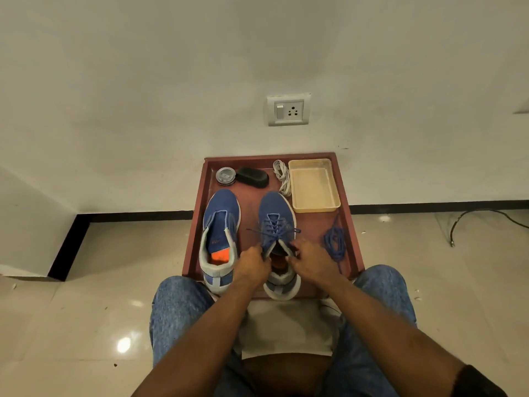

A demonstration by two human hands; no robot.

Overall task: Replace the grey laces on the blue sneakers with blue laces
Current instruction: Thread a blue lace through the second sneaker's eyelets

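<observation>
While sitting at the near edge of the red table (200, 213), both hands are working the right sneaker (277, 216): left hand (252, 266) and right hand (310, 260) each pinching a blue lace (274, 229) end. Unlaced left sneaker (221, 222) sitting alongside; spare blue lace (335, 243) lying by the right edge, grey laces (282, 176) near the far edge.

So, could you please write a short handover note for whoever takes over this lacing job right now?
Hands: left hand and right hand each grip the right sneaker at its collar, near the blue lace ends.
Things: left sneaker has no lace; spare blue lace on the tray to the right; grey laces near the beige tub.
Done: right sneaker laced blue.
Left: finish its ends, lace the left sneaker.
</observation>
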